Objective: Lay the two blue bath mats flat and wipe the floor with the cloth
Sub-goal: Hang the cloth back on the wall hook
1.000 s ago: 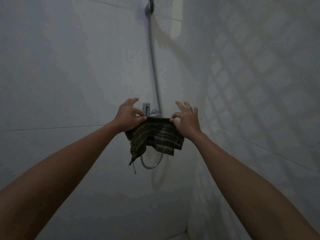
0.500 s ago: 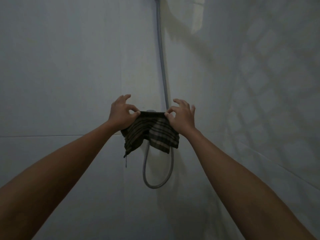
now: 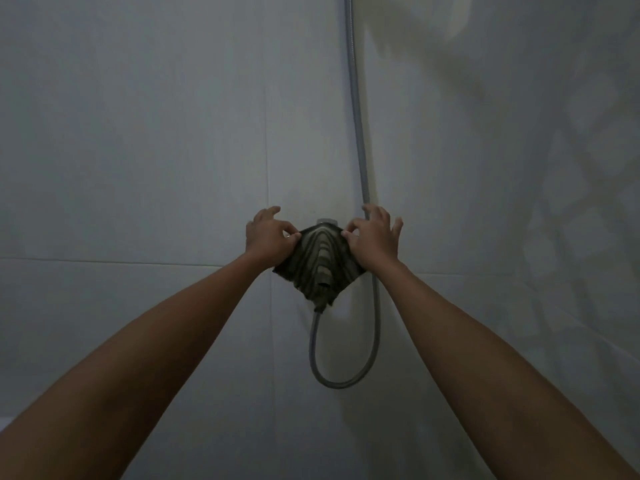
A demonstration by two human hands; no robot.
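Now both my hands pinch the striped cloth (image 3: 317, 263) by its top corners: left grip (image 3: 268, 239) and right grip (image 3: 372, 239), draped over the tap (image 3: 326, 221) beside the shower hose (image 3: 360, 147)

A small dark cloth with light stripes (image 3: 317, 263) hangs between the left hand (image 3: 268, 239) and the right hand (image 3: 374, 242). Each hand pinches one top corner. The cloth sags in the middle and comes down to a point below the hands. No blue mats can be seen.
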